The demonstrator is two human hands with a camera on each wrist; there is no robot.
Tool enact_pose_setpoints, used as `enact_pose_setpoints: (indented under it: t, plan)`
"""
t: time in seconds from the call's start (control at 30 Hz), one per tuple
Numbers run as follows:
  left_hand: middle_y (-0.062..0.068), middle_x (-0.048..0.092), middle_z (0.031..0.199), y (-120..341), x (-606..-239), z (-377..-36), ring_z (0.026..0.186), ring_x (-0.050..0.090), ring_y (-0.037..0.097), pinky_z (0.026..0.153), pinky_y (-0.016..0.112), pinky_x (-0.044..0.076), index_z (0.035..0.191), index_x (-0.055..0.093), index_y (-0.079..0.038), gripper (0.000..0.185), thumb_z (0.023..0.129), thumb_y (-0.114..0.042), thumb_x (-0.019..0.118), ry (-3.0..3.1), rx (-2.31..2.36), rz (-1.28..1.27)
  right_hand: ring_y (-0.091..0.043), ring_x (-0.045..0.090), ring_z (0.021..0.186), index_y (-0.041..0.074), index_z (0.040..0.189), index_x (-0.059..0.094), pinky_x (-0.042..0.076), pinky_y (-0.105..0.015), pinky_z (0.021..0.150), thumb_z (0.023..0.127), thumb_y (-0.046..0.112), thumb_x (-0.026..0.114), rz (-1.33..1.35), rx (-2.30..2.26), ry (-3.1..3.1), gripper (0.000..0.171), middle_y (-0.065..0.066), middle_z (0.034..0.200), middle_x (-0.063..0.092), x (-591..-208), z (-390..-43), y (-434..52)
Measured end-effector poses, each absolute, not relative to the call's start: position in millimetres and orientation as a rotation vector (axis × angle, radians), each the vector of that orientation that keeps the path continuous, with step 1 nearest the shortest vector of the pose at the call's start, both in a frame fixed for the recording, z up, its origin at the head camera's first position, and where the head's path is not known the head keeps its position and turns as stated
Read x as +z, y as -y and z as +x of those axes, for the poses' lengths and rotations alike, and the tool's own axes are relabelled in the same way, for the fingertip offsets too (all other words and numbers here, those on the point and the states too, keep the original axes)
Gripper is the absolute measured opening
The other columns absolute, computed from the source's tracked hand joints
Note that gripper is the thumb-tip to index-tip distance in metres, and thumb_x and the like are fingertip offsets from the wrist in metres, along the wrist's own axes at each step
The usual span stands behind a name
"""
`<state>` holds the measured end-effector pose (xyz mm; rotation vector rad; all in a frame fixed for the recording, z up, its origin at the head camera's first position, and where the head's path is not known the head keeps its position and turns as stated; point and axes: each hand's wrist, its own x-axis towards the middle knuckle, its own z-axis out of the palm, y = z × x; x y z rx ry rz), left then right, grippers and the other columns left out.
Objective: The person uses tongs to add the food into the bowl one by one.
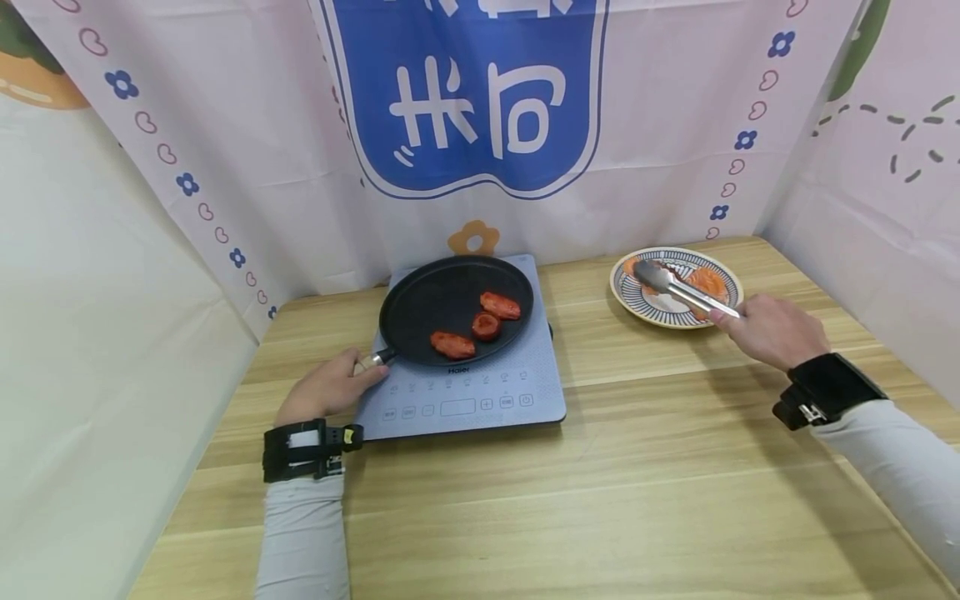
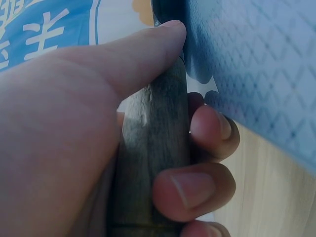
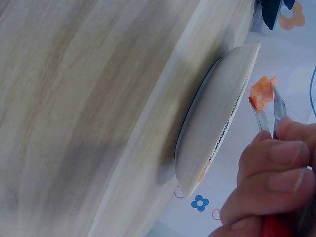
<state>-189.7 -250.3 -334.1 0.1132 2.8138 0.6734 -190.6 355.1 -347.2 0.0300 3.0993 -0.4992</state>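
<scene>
My left hand point(image 1: 324, 388) grips the wooden handle point(image 2: 153, 148) of a black frying pan point(image 1: 427, 296), its thumb lying along the handle's top. Three reddish pieces of meat lie in the pan: one piece point(image 1: 452, 344) near the front, a round one point(image 1: 486, 326) and another point(image 1: 500, 305) on the right. With curled fingers my right hand point(image 1: 780, 332) holds metal tongs point(image 1: 693, 296) over a patterned plate point(image 1: 660, 317). An orange piece of food point(image 3: 261, 93) is pinched between the tong tips, above the plate's rim. More orange pieces point(image 1: 707, 283) lie on the plate.
Under the pan is a grey induction cooktop point(image 1: 510, 392) with a touch panel along its front. The wooden table point(image 1: 600, 500) reaches back to a printed cloth point(image 1: 660, 125), with walls of cloth at both sides. The plate stands at the table's back right.
</scene>
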Motion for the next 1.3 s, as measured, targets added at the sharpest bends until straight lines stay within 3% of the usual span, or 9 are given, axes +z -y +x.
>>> enact_pose_setpoints:
  t: [0.37,0.6,1.03,1.3]
  plan:
    - [0.006,0.055,0.090,250,-335,-190,0.082,0.056,0.022,0.067,0.033,0.043,0.113,0.054,-0.005,0.044,0.108,-0.048,0.054,-2.806,0.668,0.098,-0.031,0.055,0.076,0.006,0.087,0.060,0.039,-0.040,0.056,0.106,0.066,0.038,0.047,-0.526,-3.103,0.067,-0.015,0.086,0.057,-347,-191,-347]
    - [0.007,0.056,0.092,251,-334,-188,0.085,0.057,0.024,0.068,0.034,0.043,0.115,0.054,-0.005,0.045,0.108,-0.050,0.054,-2.801,0.667,0.098,-0.036,0.059,0.084,-0.001,0.102,0.065,0.042,-0.042,0.057,0.107,0.066,0.037,0.026,-0.510,-3.124,0.073,-0.023,0.101,0.063,-347,-193,-340]
    - [0.008,0.056,0.093,252,-336,-191,0.085,0.057,0.024,0.068,0.034,0.043,0.113,0.054,-0.004,0.046,0.108,-0.050,0.054,-2.818,0.662,0.127,-0.031,0.058,0.078,0.004,0.088,0.061,0.040,-0.038,0.055,0.109,0.061,0.037,-0.007,-0.528,-3.150,0.065,-0.018,0.089,0.061,-346,-196,-328]
    - [0.007,0.056,0.091,251,-335,-190,0.083,0.056,0.023,0.067,0.034,0.043,0.113,0.054,-0.005,0.044,0.108,-0.048,0.055,-2.811,0.668,0.116,-0.032,0.058,0.078,0.003,0.090,0.063,0.039,-0.039,0.056,0.109,0.061,0.036,-0.007,-0.534,-3.145,0.067,-0.018,0.089,0.061,-344,-197,-321]
